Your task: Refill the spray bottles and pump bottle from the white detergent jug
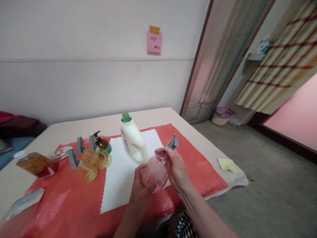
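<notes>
A round, see-through bottle [155, 173] with a pinkish look is held just over the front edge of the table. My left hand [142, 185] wraps around its body from the left side. At the bottle's neck, my right hand [175, 167] is closed around a grey trigger spray head [172, 142]. Whether the head is fully seated on the neck is hidden by my fingers. Just behind the bottle stands a cream-white detergent jug [135, 142] with a handle and a green piece [126, 117] at its mouth.
On the left stand several yellowish spray bottles [89, 172] with grey heads, a dark pump bottle [103, 144] and a tilted amber bottle [37, 164]. A white sheet [116, 191] lies on the red cloth [66, 205]. Yellow notes [228, 164] lie near the right edge.
</notes>
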The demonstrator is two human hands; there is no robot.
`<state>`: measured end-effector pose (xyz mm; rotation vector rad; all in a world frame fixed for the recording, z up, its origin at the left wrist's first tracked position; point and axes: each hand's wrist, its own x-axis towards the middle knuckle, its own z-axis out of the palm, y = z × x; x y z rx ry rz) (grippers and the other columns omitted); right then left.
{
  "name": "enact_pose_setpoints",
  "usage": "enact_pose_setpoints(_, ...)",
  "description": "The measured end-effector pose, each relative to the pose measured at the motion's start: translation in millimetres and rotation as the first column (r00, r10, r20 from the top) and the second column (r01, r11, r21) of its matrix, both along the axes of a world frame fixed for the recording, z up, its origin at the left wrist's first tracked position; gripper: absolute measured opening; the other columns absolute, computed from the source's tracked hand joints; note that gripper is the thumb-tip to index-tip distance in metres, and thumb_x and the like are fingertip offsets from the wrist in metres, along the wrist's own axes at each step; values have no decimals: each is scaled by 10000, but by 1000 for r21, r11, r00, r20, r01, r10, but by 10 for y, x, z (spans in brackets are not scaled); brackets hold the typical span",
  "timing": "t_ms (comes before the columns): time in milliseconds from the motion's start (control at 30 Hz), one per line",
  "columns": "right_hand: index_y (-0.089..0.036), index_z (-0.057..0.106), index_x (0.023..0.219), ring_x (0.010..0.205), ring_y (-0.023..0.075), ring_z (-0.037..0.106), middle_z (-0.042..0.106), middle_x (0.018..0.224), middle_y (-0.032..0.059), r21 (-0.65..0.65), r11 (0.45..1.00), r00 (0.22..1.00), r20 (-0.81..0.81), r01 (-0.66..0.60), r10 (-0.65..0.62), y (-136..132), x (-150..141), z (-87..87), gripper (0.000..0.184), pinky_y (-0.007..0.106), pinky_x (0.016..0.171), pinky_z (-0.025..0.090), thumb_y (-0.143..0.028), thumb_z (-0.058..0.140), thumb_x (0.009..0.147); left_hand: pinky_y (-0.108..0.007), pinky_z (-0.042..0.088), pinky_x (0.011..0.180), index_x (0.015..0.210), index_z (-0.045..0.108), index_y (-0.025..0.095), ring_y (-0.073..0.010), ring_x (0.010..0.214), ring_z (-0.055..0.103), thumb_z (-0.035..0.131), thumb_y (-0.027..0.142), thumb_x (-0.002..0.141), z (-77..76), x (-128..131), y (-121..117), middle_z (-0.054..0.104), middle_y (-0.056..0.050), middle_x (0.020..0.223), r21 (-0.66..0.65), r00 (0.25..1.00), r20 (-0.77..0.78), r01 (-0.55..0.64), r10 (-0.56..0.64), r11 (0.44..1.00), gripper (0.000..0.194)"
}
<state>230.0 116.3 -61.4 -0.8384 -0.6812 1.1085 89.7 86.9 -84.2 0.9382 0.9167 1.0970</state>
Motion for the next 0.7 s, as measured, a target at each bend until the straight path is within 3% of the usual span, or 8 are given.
enact_pose_setpoints(100,-229,712,887,862,201,646,725,915,44,-15,999,999,-12,34,-34,44,-18,-34,305,361,820,508,-521,641,835,-381,532,890,1213,483,239,-273,1028,649,850,461,608,-60,54,11,637,-80,1156,126,989,-123,-69,85,990,742)
enact_pose_setpoints(200,-203,688,846,801,211,647,720,869,64,-96,984,978,164,148,-131,96,55,-58,365,379,787,513,-563,630,815,-397,533,881,1315,385,235,-289,1072,642,793,525,658,-120,96,55,560,-146,1276,44,986,-121,-111,116,993,826)
enact_pose_setpoints(300,-199,680,857,780,206,623,702,836,46,-135,954,914,347,268,-208,277,250,-97,368,360,754,486,-561,647,800,-404,519,892,1358,358,209,-292,1125,609,719,549,725,-145,62,128,477,-197,1360,-46,964,-240,-132,118,990,804)
enact_pose_setpoints(467,-205,667,952,849,192,582,665,886,1,-76,903,745,597,423,-299,1073,643,-197,300,347,791,460,-465,688,803,-400,498,891,1218,516,146,-261,1004,633,645,443,785,-90,-26,181,608,-177,1172,-82,917,-386,75,-101,994,541)
enact_pose_setpoints(600,-169,612,1134,975,199,623,637,1133,65,-75,874,637,714,480,-289,1773,815,-368,323,418,850,533,-403,617,912,-399,486,879,1155,576,150,-267,987,634,632,366,776,-70,-9,148,653,-160,1121,-55,864,-476,157,-164,986,440)
enact_pose_setpoints(700,-182,574,1234,1047,222,620,604,1242,88,-90,856,590,761,509,-270,2061,848,-553,377,448,879,545,-401,599,928,-403,477,878,1141,590,151,-277,1008,627,620,360,777,-93,-19,156,654,-161,1133,-71,830,-516,204,-211,976,421)
